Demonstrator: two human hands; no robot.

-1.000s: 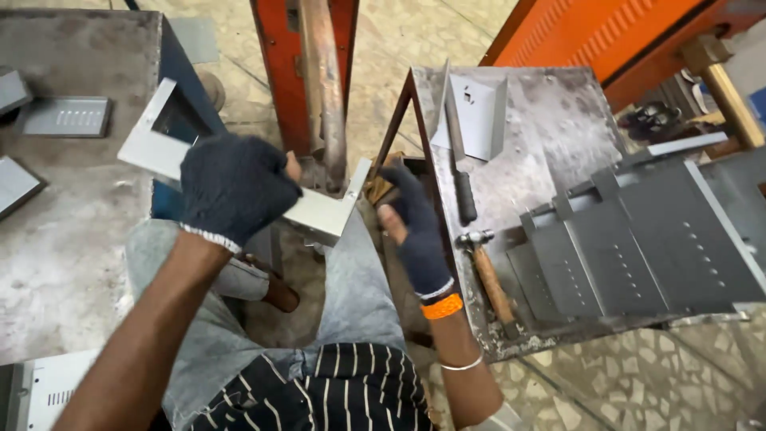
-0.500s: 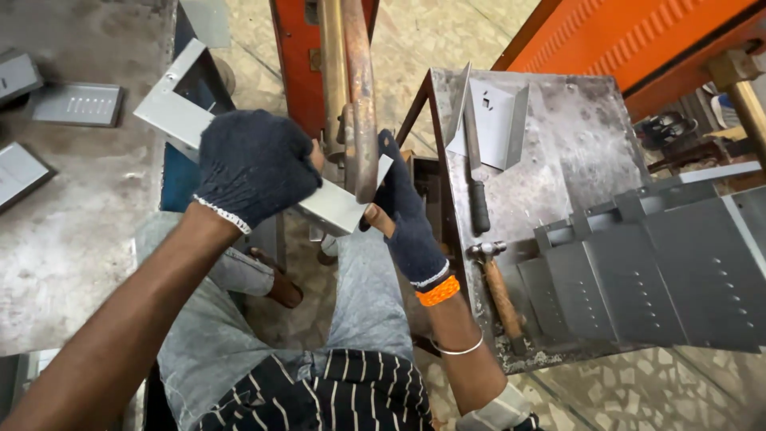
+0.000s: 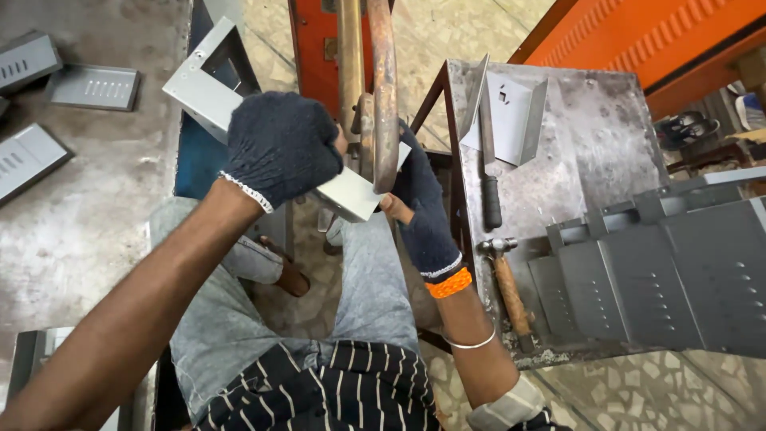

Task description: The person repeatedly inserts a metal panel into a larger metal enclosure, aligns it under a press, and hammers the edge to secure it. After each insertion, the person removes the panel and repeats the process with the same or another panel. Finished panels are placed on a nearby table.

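Since the earlier frames the grey sheet-metal bracket (image 3: 215, 96) had moved up against the rusty lever (image 3: 383, 96). Left hand (image 3: 279, 144) fingers stayed clamped on the bracket; right hand (image 3: 423, 211) fingers were curled on its near end, suggesting positioning for a press.

- Left hand (image 3: 281, 145): dark navy knit glove, white stitched edging at the cuff.
- Right hand (image 3: 423, 209): matching dark navy glove, orange cuff band; thin silver bangle (image 3: 471, 343) on the wrist below.
- Sheet-metal bracket (image 3: 215, 92): pale grey, matte.
- Lever bar (image 3: 384, 88): rusty brown, worn.
- Machine frame (image 3: 313, 48): orange-red paint.
- Trousers (image 3: 239, 319): light grey, mottled (faded denim look).
- Shirt (image 3: 335, 391): black with thin white stripes.
- Work table (image 3: 594, 128): bare steel grey, brown-stained patches.
- Hammer (image 3: 507, 283): brown wooden handle, grey head.
- Stacked perforated plates (image 3: 662, 279): mid grey, rows of small dark holes.
- Floor (image 3: 72, 231): dull grey concrete.
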